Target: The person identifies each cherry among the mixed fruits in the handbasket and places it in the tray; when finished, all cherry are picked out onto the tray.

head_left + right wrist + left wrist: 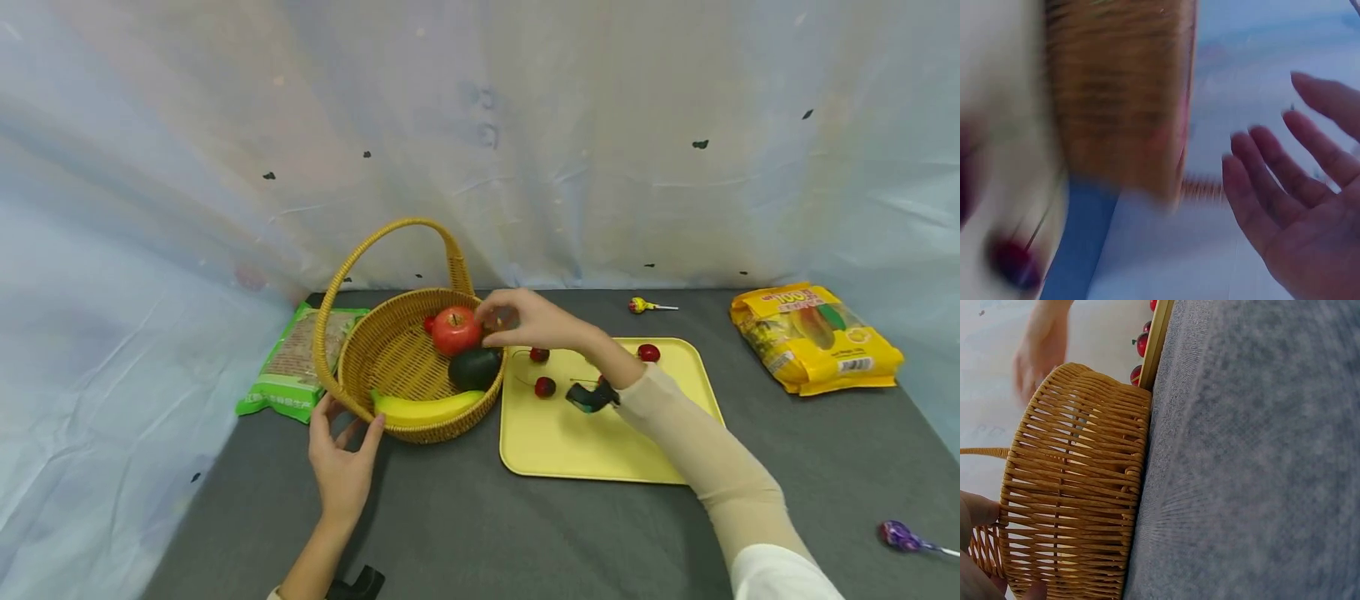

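A wicker basket [352, 350] with a tall handle holds a red apple [455, 330], a dark avocado [474, 368], a banana [423, 408] and a cherry [428, 323]. My left hand [341, 454] rests against the basket's near left wall with its fingers spread; in the left wrist view its fingertips [979, 509] touch the weave [1079, 487]. My right hand [525, 321] hovers over the basket's right rim, just beside the apple. The right wrist view is blurred but shows this hand [1291, 200] with its palm bare and fingers straight, holding nothing.
A yellow tray [600, 450] lies right of the basket with three cherries [545, 387] on it. A green packet [288, 367] sits behind the basket, a yellow snack bag [817, 337] at far right. Two lollipops [641, 306] [900, 536] lie on the grey table.
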The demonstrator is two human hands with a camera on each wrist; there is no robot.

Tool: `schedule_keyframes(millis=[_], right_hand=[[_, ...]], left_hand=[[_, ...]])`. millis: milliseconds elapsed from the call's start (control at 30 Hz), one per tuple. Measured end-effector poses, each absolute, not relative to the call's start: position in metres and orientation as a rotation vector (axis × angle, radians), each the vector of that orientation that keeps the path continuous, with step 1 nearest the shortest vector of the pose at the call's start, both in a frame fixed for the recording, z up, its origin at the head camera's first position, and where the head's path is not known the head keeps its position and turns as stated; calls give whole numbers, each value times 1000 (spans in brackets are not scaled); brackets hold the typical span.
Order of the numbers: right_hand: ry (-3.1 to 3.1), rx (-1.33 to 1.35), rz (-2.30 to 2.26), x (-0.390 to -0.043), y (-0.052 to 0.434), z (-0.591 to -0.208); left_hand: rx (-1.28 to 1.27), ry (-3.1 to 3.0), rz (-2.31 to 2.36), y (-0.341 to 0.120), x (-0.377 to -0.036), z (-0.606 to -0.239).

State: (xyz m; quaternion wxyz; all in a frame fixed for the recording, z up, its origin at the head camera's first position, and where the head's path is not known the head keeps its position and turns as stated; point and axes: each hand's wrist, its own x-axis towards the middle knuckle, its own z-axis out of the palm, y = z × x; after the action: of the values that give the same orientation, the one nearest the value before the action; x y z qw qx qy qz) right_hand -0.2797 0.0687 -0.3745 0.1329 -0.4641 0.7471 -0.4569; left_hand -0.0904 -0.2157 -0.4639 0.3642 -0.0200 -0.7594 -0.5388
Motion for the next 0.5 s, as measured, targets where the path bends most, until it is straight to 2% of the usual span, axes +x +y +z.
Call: schedule_keyframes(millis=[267,500], right_hand=[[2068,-1389,-1182,-303,-55,-361],[2033,-1212,-1121,-320,-88,-375]], left_hand=[[-33,-1986,-1323,-208,-78,-442],[-50,-1993,-1360,-205,-83,-442]])
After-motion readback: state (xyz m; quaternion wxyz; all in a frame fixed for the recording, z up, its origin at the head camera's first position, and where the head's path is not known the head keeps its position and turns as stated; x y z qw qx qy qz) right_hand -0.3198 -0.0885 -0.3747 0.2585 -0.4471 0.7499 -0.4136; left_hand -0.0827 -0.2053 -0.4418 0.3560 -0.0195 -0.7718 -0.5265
